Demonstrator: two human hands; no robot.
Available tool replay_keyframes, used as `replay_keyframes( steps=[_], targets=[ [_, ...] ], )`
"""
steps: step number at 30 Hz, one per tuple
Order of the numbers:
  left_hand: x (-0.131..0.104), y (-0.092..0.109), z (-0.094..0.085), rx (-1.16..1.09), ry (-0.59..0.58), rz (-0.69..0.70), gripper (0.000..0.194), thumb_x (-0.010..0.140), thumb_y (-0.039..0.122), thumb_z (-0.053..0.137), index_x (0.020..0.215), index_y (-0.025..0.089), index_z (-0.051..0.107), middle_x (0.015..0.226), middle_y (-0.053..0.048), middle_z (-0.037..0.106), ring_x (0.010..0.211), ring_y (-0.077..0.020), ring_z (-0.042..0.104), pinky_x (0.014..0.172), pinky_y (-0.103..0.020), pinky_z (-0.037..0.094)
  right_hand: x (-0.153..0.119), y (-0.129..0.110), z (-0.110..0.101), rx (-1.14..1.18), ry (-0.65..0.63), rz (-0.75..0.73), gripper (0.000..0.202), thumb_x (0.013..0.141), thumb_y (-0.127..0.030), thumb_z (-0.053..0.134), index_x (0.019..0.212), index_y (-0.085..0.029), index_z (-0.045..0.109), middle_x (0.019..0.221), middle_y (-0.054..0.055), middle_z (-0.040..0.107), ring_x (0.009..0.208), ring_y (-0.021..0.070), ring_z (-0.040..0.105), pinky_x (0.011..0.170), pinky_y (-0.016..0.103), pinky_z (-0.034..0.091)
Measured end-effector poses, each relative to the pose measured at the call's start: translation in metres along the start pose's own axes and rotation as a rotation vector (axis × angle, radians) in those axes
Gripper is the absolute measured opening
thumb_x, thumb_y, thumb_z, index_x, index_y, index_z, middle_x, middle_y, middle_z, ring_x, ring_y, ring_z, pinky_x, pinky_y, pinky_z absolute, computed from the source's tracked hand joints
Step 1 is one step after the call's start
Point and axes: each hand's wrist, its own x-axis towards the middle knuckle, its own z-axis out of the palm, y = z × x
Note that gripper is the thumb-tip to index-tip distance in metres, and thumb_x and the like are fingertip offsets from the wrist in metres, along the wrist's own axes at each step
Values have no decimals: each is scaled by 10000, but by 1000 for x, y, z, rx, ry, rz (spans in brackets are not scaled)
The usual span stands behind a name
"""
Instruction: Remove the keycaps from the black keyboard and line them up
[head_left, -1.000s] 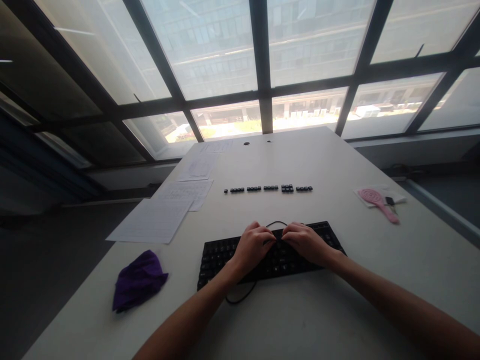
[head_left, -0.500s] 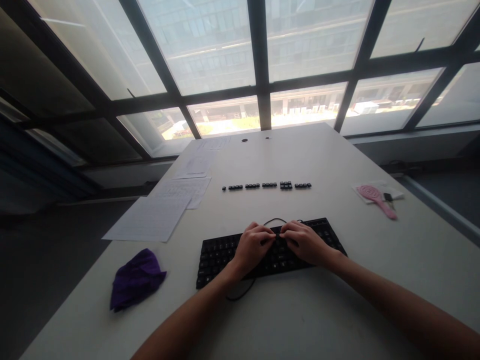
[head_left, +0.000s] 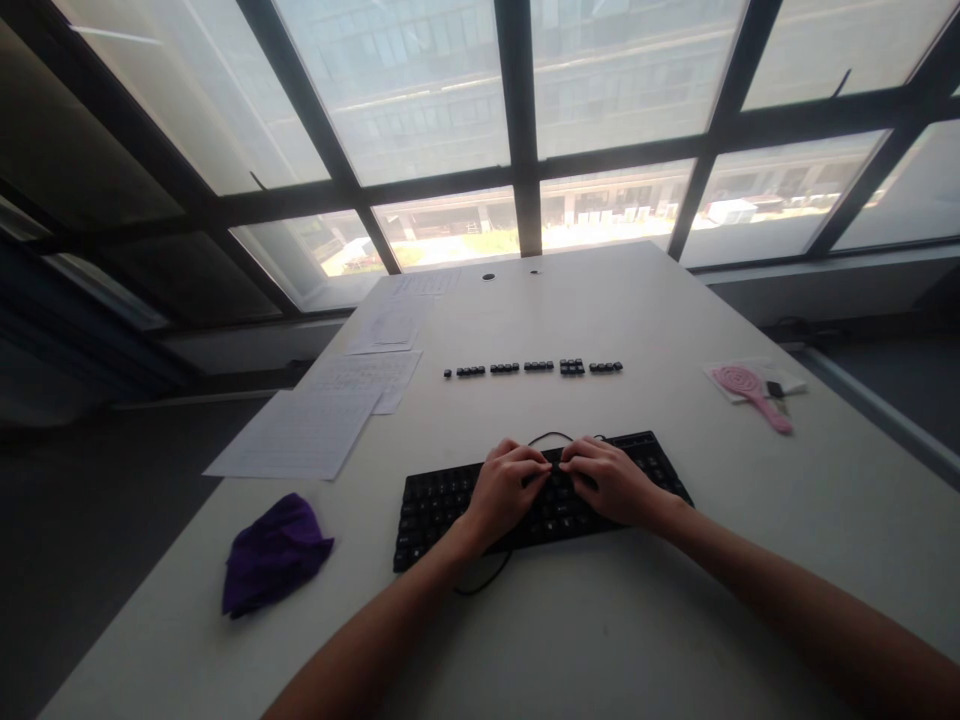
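A black keyboard (head_left: 442, 515) lies slightly turned on the white table. My left hand (head_left: 510, 490) rests over its middle, fingers curled and pinched together. Facing it from the right, my right hand (head_left: 604, 480) is curled the same way. The fingertips of both hands nearly meet at a small dark keycap (head_left: 556, 462) in the keyboard's upper rows, one hand on each side of it. The fingers partly hide this keycap and the keys around it. Beyond the keyboard, loose black keycaps (head_left: 505, 368) stand in a row of small groups.
Printed sheets (head_left: 300, 435) lie along the left table edge. A purple cloth (head_left: 274, 555) is at front left. At right, a pink hairbrush (head_left: 750, 390) lies on a white packet beside a small dark object. The keyboard's cable (head_left: 487, 580) loops out in front. Windows (head_left: 442, 100) stand behind the table.
The view has shifted very slightly. Both hands stay at the same spot on the keyboard, with barely any finger movement visible.
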Motion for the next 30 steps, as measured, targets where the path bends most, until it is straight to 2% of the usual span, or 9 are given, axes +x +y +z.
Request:
replay_keyframes(
  steps=[7, 11, 14, 17, 20, 23, 25, 27, 30],
  targets=[
    [-6, 4, 1, 123, -47, 59, 190, 943, 274, 573, 929, 236, 759, 1021, -33, 731, 969, -230, 561, 909, -432, 477, -1, -1, 1, -38, -4, 14, 123, 878, -118, 586, 898, -186, 687, 1028, 82, 665, 974, 224, 582, 849, 376, 503],
    [-7, 4, -1, 99, -50, 51, 171, 942, 266, 575, 924, 237, 742, 1021, -36, 724, 981, -227, 568, 916, -420, 477, -2, -5, 0, -23, 10, 23, 126, 878, -128, 595, 885, -197, 701, 1014, 78, 671, 977, 222, 589, 860, 378, 499],
    [2, 4, -6, 56, -58, 33, 139, 934, 258, 589, 961, 235, 723, 1017, -35, 716, 972, -214, 578, 909, -391, 481, 3, 2, -5, 19, 37, 31, 116, 879, -156, 612, 898, -211, 712, 1007, 64, 680, 971, 212, 598, 882, 370, 491],
    [29, -4, -8, 62, -32, 19, 181, 936, 283, 589, 1065, 234, 707, 1041, -38, 713, 978, -214, 584, 915, -381, 475, 20, 29, -16, 9, 163, 128, 157, 898, -155, 574, 944, -201, 717, 984, 67, 690, 961, 214, 603, 898, 364, 483],
    [73, -20, 0, 124, 24, 3, 198, 929, 272, 598, 1076, 212, 717, 1049, -47, 715, 985, -219, 588, 954, -384, 454, 45, 70, -25, -123, 265, 277, 210, 885, -138, 559, 1012, -171, 724, 999, 92, 691, 990, 242, 594, 926, 383, 464],
    [120, -37, 16, 205, 47, -18, 201, 913, 228, 617, 1073, 187, 731, 1054, -62, 712, 982, -221, 587, 1006, -396, 419, 70, 106, -28, -277, 208, 342, 225, 890, -138, 561, 1041, -152, 728, 1025, 113, 678, 1008, 259, 567, 922, 378, 453],
    [145, -44, 28, 261, 38, -37, 216, 900, 206, 630, 1088, 183, 734, 1057, -72, 705, 987, -234, 568, 982, -393, 427, 83, 120, -27, -364, 148, 345, 211, 898, -148, 571, 1033, -153, 733, 1033, 127, 664, 1013, 269, 544, 892, 373, 454],
    [163, -49, 39, 314, 16, -57, 215, 894, 200, 636, 1084, 191, 738, 1055, -82, 694, 996, -247, 541, 933, -383, 443, 92, 128, -24, -428, 98, 331, 196, 901, -155, 583, 1022, -161, 737, 1036, 136, 649, 1008, 274, 527, 848, 367, 456],
    [176, -53, 50, 377, -20, -70, 171, 899, 212, 635, 1025, 208, 750, 1031, -95, 669, 1010, -255, 508, 893, -376, 444, 100, 134, -20, -485, 51, 297, 185, 912, -167, 585, 1003, -176, 745, 1034, 140, 640, 1000, 275, 509, 811, 364, 447]
  ],
)
